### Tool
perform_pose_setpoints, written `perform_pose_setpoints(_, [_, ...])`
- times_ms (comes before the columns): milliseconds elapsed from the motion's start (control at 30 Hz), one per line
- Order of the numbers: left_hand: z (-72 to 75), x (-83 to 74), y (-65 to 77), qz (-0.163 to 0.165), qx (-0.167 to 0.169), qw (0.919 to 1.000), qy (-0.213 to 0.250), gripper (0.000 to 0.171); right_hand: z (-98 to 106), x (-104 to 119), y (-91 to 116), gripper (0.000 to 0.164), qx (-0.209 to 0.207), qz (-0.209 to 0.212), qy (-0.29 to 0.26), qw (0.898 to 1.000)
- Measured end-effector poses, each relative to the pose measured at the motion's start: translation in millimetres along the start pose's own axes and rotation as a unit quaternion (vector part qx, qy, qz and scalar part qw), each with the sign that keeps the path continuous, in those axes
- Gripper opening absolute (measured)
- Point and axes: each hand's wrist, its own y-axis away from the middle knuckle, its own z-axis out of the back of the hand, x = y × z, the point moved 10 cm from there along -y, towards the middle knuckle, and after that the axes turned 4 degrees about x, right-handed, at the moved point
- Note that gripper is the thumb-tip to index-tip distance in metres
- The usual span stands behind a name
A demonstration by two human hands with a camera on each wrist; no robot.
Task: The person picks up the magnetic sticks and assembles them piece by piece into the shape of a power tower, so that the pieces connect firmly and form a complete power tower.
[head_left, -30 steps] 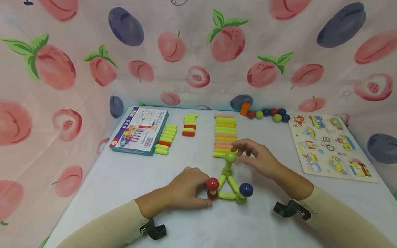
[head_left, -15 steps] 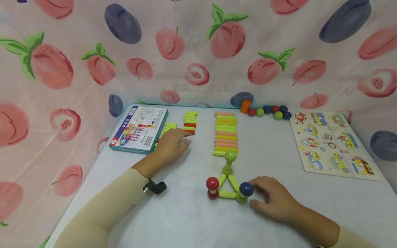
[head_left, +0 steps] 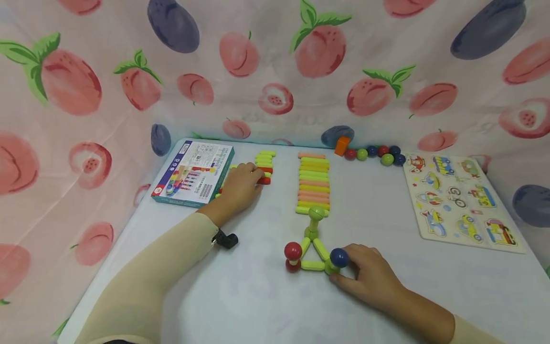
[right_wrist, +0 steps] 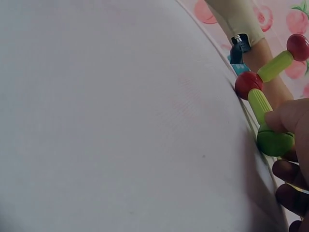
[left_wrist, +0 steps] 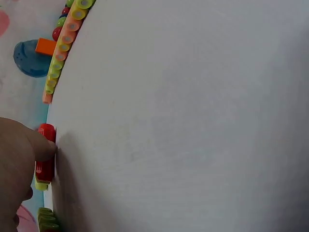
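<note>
The head view shows that the left hand (head_left: 242, 185) has left the triangle (head_left: 312, 265), which stands in the near middle of the counter (head_left: 240, 291), and its fingers now pinch a red stick (left_wrist: 45, 170) far and left. The right hand (head_left: 373, 278) has its fingers clamped on the green ball (right_wrist: 275, 141) under the blue ball (head_left: 339, 258). So one hand seems to steady, the other to pick.

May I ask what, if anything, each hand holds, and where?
The right hand holds the triangular frame by a lower green ball; the left hand apparently pinches a red stick near its middle.
</note>
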Motion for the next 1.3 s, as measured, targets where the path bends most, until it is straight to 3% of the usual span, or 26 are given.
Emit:
perform_pose_setpoints(133, [0.5,-4.1,-1.3,-0.005,0.016,0.9998,-0.004,0.032,0.5,-1.0,-1.8,0.036,0.005,-0.006,-0.002,1.0])
perform_pose_setpoints(200, [0.3,-6.8,1.4,-0.001,0.025,0.9996,0.015,0.033,-0.6,-2.2,-2.5,0.036,0.009,-0.01,-0.002,1.0])
perform_pose_setpoints(267, [-0.7,-12.3,8.5,0.011,0.046,0.9949,0.089,0.032,-3.1,-2.8,-3.0,0.035,0.015,-0.013,-0.003,1.0])
perform_pose_setpoints(300, [-0.7,-17.2,13.5,0.014,0.061,0.9872,0.146,0.033,-4.5,-3.0,-3.4,0.036,0.018,-0.015,-0.004,1.0])
perform_pose_setpoints(333, [-0.7,-24.0,18.9,0.018,0.081,0.9731,0.215,0.033,-5.3,-3.3,-3.8,0.036,0.019,-0.016,-0.005,1.0])
perform_pose_setpoints(367, [-0.6,-32.4,25.3,0.022,0.104,0.9514,0.289,0.032,-6.2,-3.4,-4.3,0.035,0.021,-0.017,-0.006,1.0])
perform_pose_setpoints(467, [3.2,-63.6,46.3,0.031,0.176,0.8688,0.462,0.028,-8.6,-3.8,-6.7,0.037,0.026,-0.025,-0.01,0.999])
perform_pose_setpoints(500, [5.6,-73.4,52.2,0.029,0.192,0.8487,0.492,0.027,-9.2,-4.0,-7.5,0.037,0.029,-0.029,-0.011,0.999])
perform_pose_setpoints(533, [7.9,-81.6,57.6,0.025,0.204,0.8354,0.51,0.024,-9.4,-3.8,-8.1,0.037,0.032,-0.031,-0.012,0.999])
perform_pose_setpoints(567, [10.3,-87.3,61.5,0.02,0.209,0.8339,0.511,0.022,-9.7,-4.2,-8.6,0.038,0.036,-0.034,-0.013,0.999])
perform_pose_setpoints(600, [12.3,-90.4,64.4,0.015,0.206,0.8409,0.5,0.02,-10.0,-4.7,-9.1,0.038,0.042,-0.036,-0.014,0.998])
perform_pose_setpoints(633, [13.0,-90.6,66.2,0.012,0.199,0.8533,0.482,0.019,-10.1,-4.8,-9.5,0.037,0.051,-0.033,-0.015,0.998])
perform_pose_setpoints(767, [2.6,-70.1,69.6,0.027,0.153,0.9249,0.347,0.014,-4.6,-8.9,-15.9,0.029,0.104,0.0,-0.017,0.994])
perform_pose_setpoints(800, [-1.2,-62.8,69.9,0.034,0.141,0.9395,0.31,0.014,0.1,-11.4,-20.5,0.026,0.107,0.005,-0.019,0.994])
perform_pose_setpoints(867, [-7.5,-49.7,70.7,0.045,0.122,0.9587,0.253,0.015,12.2,-17.0,-34.9,0.023,0.099,0.004,-0.015,0.995])
perform_pose_setpoints(967, [-9.7,-37.6,67.6,0.047,0.092,0.9757,0.193,0.018,28.7,-24.2,-64.2,0.02,0.057,-0.022,0.003,0.998])
perform_pose_setpoints(1067, [-3.6,-33.3,57.2,0.035,0.057,0.9869,0.147,0.023,32.9,-23.5,-90.2,0.024,0.031,-0.025,0.043,0.998])
perform_pose_setpoints(1200, [6.4,-29.2,38.5,0.027,0.017,0.995,0.095,0.026,24.1,-19.4,-109.0,0.028,0.027,-0.01,0.089,0.996])
perform_pose_setpoints(1300, [6.6,-24.1,27.0,0.028,0.009,0.9972,0.069,0.026,16.3,-17.1,-113.7,0.031,0.028,-0.002,0.115,0.993])
